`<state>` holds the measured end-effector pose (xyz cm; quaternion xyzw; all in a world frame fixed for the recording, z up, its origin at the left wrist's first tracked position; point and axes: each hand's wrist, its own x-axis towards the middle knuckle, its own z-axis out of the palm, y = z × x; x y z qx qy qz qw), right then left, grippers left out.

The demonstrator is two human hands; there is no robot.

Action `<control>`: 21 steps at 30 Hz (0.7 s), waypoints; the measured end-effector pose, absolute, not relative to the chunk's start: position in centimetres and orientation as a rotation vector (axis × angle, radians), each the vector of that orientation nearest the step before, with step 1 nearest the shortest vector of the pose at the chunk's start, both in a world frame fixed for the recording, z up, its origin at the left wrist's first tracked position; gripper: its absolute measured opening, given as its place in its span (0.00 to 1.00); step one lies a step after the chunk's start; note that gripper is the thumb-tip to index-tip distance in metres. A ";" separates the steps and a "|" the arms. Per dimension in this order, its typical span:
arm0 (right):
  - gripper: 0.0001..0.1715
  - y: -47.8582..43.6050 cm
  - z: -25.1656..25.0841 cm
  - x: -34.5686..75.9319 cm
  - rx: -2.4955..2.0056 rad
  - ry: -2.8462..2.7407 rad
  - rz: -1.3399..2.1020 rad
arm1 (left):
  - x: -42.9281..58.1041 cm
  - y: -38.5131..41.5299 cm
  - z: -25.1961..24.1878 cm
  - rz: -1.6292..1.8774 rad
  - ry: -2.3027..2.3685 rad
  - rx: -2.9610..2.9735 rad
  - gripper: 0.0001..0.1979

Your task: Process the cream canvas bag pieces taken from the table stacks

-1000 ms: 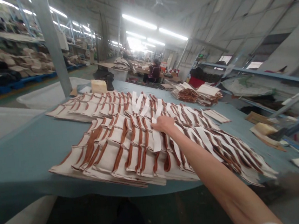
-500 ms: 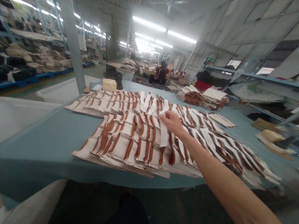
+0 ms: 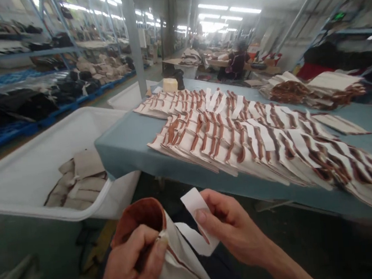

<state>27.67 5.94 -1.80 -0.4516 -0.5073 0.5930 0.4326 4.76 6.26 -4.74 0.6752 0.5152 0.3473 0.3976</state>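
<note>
My left hand (image 3: 135,263) pinches the edge of a cream fabric piece (image 3: 181,267) with a brown lining, which curls open at its top. To the right of it, my right hand (image 3: 230,227) grips a white strip (image 3: 193,200) between thumb and fingers. The strip bends back on itself, its lower part hanging beside the cream fabric. Beyond my hands, rows of overlapping cream fabric pieces (image 3: 203,149) with brown edges lie on the blue-covered table (image 3: 125,158). White strips (image 3: 264,134) rest on several of them.
A white bin (image 3: 91,214) with beige folded pieces (image 3: 84,175) stands left of the table. Stacked cream and brown pieces (image 3: 325,86) sit at the table's back right. A yellowish block (image 3: 170,85) is near the far edge, by a post (image 3: 135,43). Another person (image 3: 236,62) sits farther back.
My right hand has drawn back from the rows toward my body with a white strip. My left hand has come into view holding the cream fabric piece. The view has turned left and down.
</note>
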 end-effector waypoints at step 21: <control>0.36 0.9 -2.6 24.1 -1.122 -1.283 1.909 | 2.6 3.0 -4.1 0.739 1.187 1.579 0.21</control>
